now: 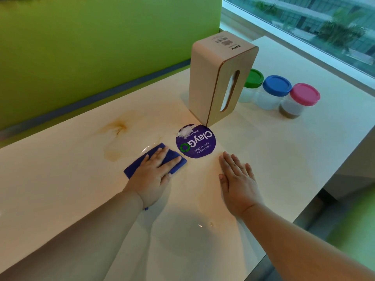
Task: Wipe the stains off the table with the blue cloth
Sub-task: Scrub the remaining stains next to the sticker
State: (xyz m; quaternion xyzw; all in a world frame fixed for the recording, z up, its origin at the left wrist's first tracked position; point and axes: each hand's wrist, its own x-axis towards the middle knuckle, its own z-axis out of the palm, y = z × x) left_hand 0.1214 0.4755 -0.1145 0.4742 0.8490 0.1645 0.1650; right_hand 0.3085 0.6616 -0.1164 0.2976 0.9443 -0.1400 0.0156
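Blue cloth (162,157) | flat under left hand (152,177) | table (263,142)

You've got bright, even daylight, coming from the window (304,27) at upper right. A soft, broad shadow pools on the bench (60,179) close to you, and the tissue box (207,78) casts a faint one to its left. There are small glare glints on the wet film beside the blue cloth (136,166) and nearer you at centre. Wide-angle bend curves the bench edges and the green wall (101,47). The left edge is smeared and the view outside is blurry. The centre is sharp, with the sticker (195,141) text readable.
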